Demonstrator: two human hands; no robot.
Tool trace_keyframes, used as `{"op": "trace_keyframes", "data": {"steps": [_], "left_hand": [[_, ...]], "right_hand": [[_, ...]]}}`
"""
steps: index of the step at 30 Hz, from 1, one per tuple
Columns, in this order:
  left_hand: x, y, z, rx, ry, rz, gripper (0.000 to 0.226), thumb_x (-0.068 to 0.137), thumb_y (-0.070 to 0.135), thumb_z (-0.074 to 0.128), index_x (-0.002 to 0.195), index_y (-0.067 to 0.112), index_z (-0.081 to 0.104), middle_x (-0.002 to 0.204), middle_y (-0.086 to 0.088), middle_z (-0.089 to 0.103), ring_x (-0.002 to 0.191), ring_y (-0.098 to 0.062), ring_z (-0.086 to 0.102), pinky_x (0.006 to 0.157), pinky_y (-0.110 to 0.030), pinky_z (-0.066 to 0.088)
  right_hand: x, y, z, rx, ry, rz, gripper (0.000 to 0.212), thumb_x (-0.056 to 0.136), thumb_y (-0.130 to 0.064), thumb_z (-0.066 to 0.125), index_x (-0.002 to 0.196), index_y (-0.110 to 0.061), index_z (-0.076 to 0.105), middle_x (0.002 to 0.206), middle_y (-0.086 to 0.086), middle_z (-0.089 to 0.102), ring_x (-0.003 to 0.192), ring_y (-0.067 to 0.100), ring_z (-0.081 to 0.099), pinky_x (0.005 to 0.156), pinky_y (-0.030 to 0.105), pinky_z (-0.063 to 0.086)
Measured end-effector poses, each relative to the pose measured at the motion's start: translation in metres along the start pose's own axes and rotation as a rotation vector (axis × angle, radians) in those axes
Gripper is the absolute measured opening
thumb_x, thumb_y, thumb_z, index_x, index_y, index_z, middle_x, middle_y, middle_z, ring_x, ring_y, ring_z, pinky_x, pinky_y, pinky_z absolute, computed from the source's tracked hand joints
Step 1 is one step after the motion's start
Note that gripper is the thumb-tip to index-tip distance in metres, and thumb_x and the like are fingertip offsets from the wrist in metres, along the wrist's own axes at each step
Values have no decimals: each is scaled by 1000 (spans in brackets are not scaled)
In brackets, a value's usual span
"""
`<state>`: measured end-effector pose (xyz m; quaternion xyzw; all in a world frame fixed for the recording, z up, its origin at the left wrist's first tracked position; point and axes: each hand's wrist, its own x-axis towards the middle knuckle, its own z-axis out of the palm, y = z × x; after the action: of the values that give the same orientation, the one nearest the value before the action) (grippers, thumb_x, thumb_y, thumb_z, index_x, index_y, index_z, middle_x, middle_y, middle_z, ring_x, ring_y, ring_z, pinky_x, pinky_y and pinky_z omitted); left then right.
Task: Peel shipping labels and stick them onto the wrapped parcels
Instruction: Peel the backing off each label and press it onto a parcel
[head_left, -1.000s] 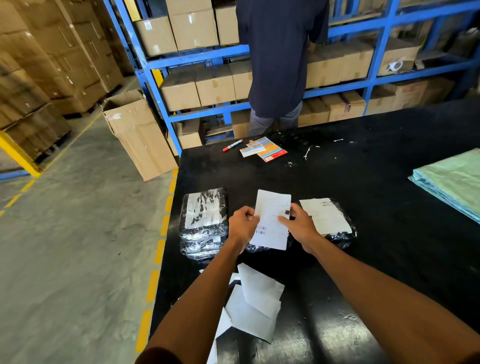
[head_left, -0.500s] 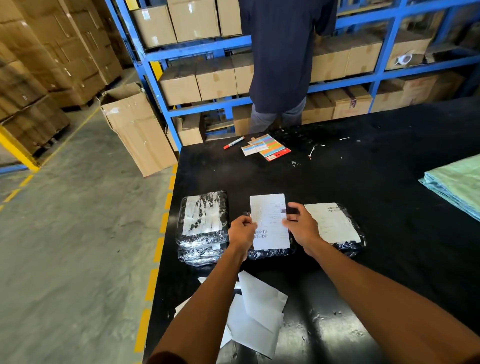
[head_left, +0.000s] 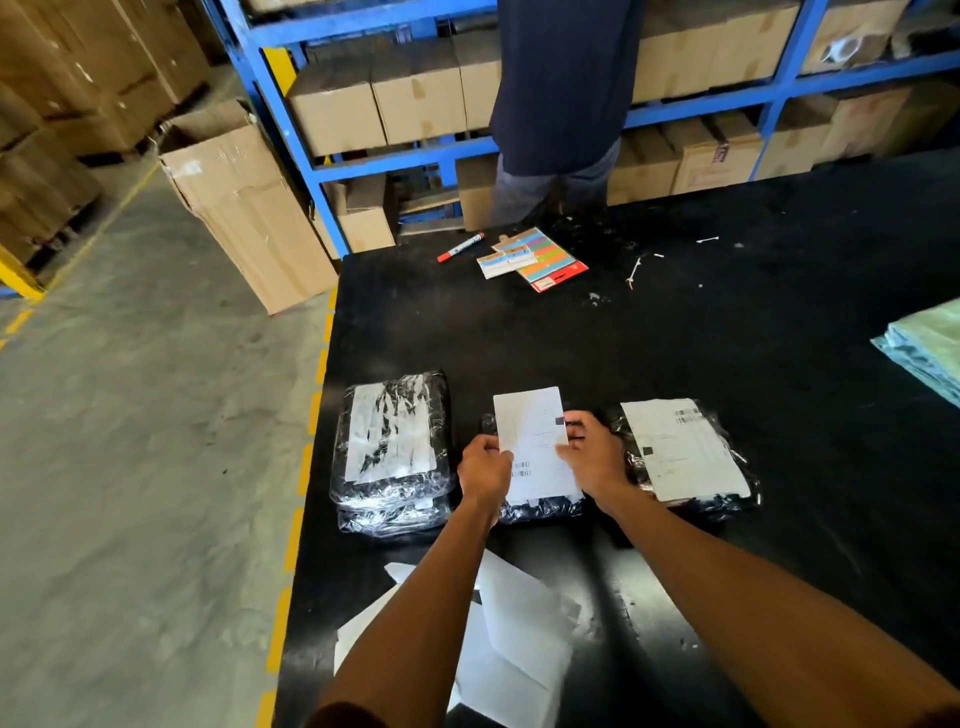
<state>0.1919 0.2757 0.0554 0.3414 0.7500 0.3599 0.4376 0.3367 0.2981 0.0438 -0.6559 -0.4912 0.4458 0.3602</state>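
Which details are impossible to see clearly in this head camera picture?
- Shipping label text: too small, blurred.
- Middle parcel: mostly hidden by the label and both hands.
- Whether the label is stuck down: cannot tell.
- Loose white sheets: partly hidden by the left forearm.
- Green stack: cut off by the right edge.

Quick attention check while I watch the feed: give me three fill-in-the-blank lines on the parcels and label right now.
1. Both hands, left hand and right hand, hold the label over the ____ parcel of the row.
2. The right parcel already bears a ____.
3. The marker has a ____ cap.

Missing: middle; label; red
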Motion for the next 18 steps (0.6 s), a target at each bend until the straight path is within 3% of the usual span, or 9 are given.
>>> {"op": "trace_keyframes", "data": {"steps": [4,10,16,18], "left_hand": [[11,-10,8,71,-7,55,18,84,3,57,97,15,61,95,-4,71,86,-26,70,73,-40,60],[15,-22,11,152,-6,165,21,85,5,58,104,12,61,101,-4,71,86,-21,69,75,-38,60],[10,-28,8,317,5,296,29,87,8,62,116,11,59,122,-8,47,94,-26,58,84,-37,55],[6,-29,5,354,-30,340,40,90,9,60,129,11,52,128,-8,42,100,-27,55,91,-45,52]], "right_hand": [[10,8,9,-87,19,-23,44,79,12,65,117,-10,60,108,12,69,85,19,65,85,41,57],[12,16,16,-177,45,-86,50,77,12,62,121,-12,58,108,9,67,83,17,62,84,43,56],[7,23,23,-255,70,-140,60,82,4,62,133,-24,47,121,5,56,106,23,59,95,42,52],[3,25,24,-267,89,-166,65,81,4,63,139,-20,43,131,6,47,119,22,51,106,38,44]]}}
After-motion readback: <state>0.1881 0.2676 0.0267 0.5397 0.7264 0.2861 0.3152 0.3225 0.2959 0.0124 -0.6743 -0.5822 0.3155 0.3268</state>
